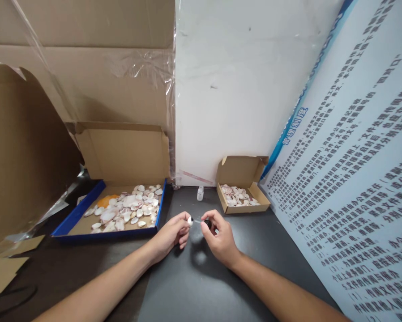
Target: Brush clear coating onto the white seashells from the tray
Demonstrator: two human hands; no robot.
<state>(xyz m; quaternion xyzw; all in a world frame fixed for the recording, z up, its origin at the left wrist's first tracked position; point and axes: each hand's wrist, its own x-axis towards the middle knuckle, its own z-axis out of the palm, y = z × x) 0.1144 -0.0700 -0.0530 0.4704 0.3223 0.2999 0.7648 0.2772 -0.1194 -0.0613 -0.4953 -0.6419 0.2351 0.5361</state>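
Between the thumb and fingers of my left hand (172, 235) is a small white seashell (190, 221), held above the dark mat. My right hand (223, 237) pinches a black bottle cap (207, 223). A thin, pale applicator stem (197, 222) extends from the cap toward the shell; whether its tip touches the shell is too small to tell. Behind both hands, a small white bottle (200, 193) stands upright on the mat.
At the left, an open blue-edged cardboard box (109, 233) holds many shells and something orange. A smaller open cardboard box (248, 208) with shells sits at the right. A printed board (348, 179) leans along the right side, and cardboard pieces (6, 273) lie far left.
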